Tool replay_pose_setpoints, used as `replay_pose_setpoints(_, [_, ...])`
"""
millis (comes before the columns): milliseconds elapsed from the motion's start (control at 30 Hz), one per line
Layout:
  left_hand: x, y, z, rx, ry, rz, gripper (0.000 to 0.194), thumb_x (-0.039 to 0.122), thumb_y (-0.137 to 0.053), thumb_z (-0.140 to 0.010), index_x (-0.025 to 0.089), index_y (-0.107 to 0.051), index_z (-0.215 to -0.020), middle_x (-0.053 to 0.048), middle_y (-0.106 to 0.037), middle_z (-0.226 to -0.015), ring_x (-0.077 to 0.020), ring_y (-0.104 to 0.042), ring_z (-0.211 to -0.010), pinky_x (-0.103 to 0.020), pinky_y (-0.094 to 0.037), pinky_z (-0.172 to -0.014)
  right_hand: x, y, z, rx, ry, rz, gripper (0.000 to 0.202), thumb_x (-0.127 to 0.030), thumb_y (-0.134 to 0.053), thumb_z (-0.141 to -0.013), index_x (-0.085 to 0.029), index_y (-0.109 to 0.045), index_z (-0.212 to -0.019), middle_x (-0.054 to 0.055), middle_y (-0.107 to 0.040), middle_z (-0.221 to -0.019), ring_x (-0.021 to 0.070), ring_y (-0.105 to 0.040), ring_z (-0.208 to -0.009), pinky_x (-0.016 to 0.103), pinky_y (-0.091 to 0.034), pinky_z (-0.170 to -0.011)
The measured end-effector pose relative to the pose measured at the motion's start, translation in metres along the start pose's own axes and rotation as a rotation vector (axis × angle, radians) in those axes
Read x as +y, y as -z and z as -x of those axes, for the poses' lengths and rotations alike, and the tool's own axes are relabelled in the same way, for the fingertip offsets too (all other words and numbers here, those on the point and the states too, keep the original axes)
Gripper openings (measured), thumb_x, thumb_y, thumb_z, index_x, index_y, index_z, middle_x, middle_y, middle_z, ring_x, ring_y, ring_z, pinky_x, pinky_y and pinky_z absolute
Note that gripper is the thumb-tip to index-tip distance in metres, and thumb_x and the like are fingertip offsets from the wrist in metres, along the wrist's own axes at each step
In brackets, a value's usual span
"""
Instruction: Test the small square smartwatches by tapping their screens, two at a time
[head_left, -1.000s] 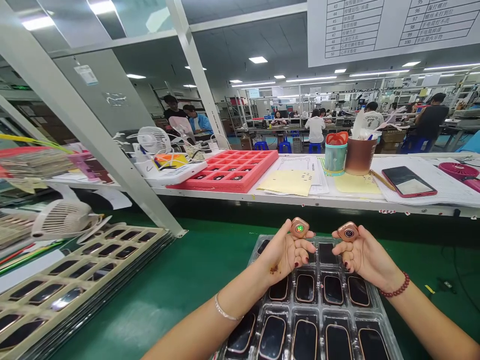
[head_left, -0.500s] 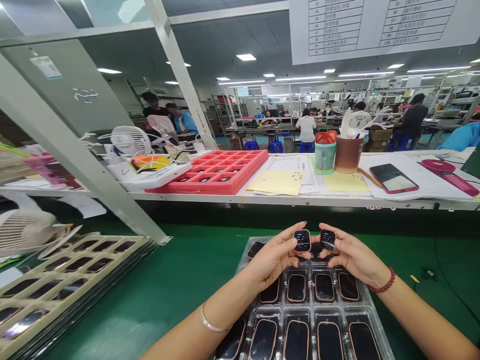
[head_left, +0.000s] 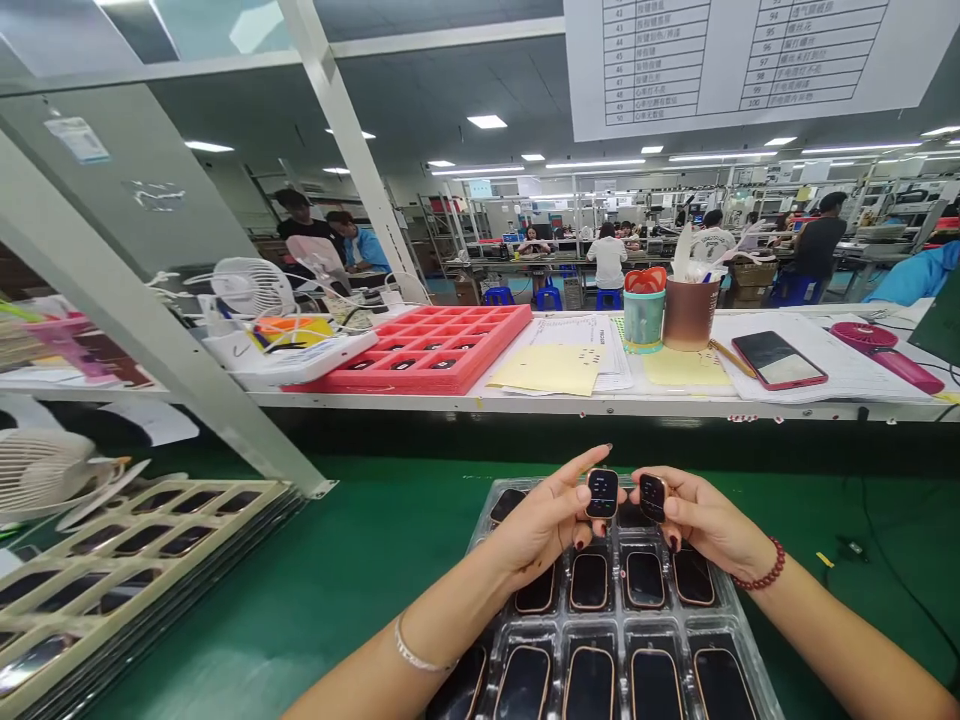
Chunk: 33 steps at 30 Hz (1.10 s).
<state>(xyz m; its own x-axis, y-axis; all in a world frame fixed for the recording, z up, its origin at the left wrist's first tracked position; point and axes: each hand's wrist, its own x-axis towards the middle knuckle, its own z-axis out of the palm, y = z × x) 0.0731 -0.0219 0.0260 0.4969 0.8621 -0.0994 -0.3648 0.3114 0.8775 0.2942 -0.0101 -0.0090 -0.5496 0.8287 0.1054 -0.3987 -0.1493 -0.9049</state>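
My left hand [head_left: 556,512] grips a smartwatch body [head_left: 602,493] without a strap, its dark screen lit with small white marks. A second smartwatch body [head_left: 652,497], also lit and gold-rimmed, is pinched between the thumb and fingers of my right hand [head_left: 705,517]. Both hands hover over the far part of a clear plastic tray [head_left: 556,625], the two watches side by side with a small gap. Watch bodies with dark screens, such as this one [head_left: 590,682], lie singly in the tray's compartments. My hands cover part of the far row.
Stacked beige trays [head_left: 161,560] of watch bodies stand at the left, beside a white fan [head_left: 37,465]. On the shelf ahead are a red foam tray [head_left: 480,372], papers, a teal cup [head_left: 643,318], a brown cup [head_left: 688,312] and a phone [head_left: 780,358]. A slanted metal post [head_left: 225,400] crosses the left.
The right-hand watch has turned slightly and shifted a little down and left. My left index finger has lifted off its watch's top edge. The whole view has shifted slightly.
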Motion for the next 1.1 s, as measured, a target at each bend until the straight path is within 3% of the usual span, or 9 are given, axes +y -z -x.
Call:
replay_pose_setpoints(100, [-0.002, -0.001, -0.001, 0.012, -0.01, -0.072, 0.066, 0.031, -0.074, -0.069, 0.023, -0.048, -0.128, -0.004, -0.062, -0.089, -0.0046, -0.051, -0.052, -0.017, -0.031, -0.045, 0.001, -0.002, 0.001, -0.029, 0.039, 0.062, 0.039, -0.033, -0.073, -0.075, -0.02, -0.063, -0.111, 0.0, -0.06, -0.084, 0.0031, -0.046, -0.048, 0.015, -0.043, -0.045])
replay_pose_setpoints(233, [-0.005, 0.0, -0.002, 0.02, -0.029, -0.164, 0.065, 0.034, -0.076, -0.066, 0.02, -0.051, -0.124, 0.0, -0.057, -0.075, -0.0033, -0.045, -0.047, -0.018, -0.03, -0.045, 0.002, -0.002, 0.002, -0.044, 0.042, 0.141, 0.041, -0.036, -0.071, -0.076, -0.02, -0.062, -0.113, 0.002, -0.06, -0.086, 0.0036, -0.044, -0.049, 0.016, -0.041, -0.045])
replay_pose_setpoints(533, [-0.008, 0.004, -0.003, 0.003, -0.042, -0.252, 0.059, 0.037, -0.073, -0.068, 0.018, -0.051, -0.12, 0.0, -0.057, -0.075, -0.0037, -0.046, -0.048, -0.019, -0.031, -0.046, 0.003, -0.003, 0.002, -0.012, 0.03, 0.223, 0.042, -0.037, -0.072, -0.075, -0.021, -0.061, -0.112, 0.0, -0.056, -0.079, 0.0051, -0.043, -0.05, 0.018, -0.04, -0.046])
replay_pose_setpoints(933, [-0.008, 0.004, -0.004, 0.012, -0.046, -0.279, 0.057, 0.039, -0.073, -0.067, 0.017, -0.054, -0.116, 0.0, -0.058, -0.075, -0.0039, -0.045, -0.048, -0.018, -0.032, -0.046, 0.005, -0.001, 0.002, -0.026, 0.043, 0.26, 0.043, -0.037, -0.07, -0.077, -0.021, -0.059, -0.115, 0.002, -0.057, -0.086, 0.0055, -0.044, -0.052, 0.018, -0.042, -0.047])
replay_pose_setpoints(1100, [-0.011, 0.005, -0.005, 0.018, -0.055, -0.307, 0.052, 0.037, -0.072, -0.069, 0.015, -0.056, -0.113, 0.003, -0.053, -0.066, -0.004, -0.045, -0.048, -0.018, -0.031, -0.047, 0.004, -0.006, 0.005, -0.026, 0.047, 0.371, 0.039, -0.035, -0.068, -0.079, -0.021, -0.058, -0.115, 0.001, -0.058, -0.08, 0.0087, -0.048, -0.057, 0.02, -0.043, -0.051])
